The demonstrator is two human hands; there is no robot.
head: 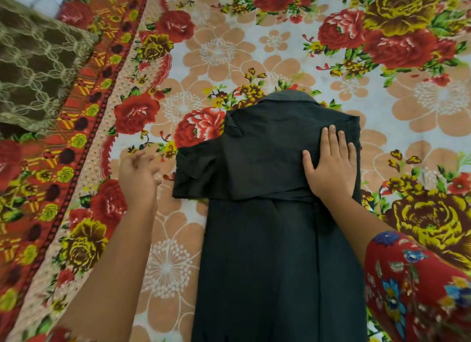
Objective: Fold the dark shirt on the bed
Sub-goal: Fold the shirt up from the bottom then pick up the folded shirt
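The dark shirt lies lengthwise on the flowered bed sheet, collar at the far end. Its right side is turned in over the back. One short sleeve sticks out to the left around mid-height. My right hand presses flat on the folded upper right part of the shirt, fingers together and pointing away from me. My left hand hovers just left of the loose sleeve, fingers spread and blurred, holding nothing and apart from the cloth.
A brown patterned cushion or blanket lies at the far left corner. The sheet's red and orange border runs diagonally along the left. My red flowered sleeve shows at the lower right.
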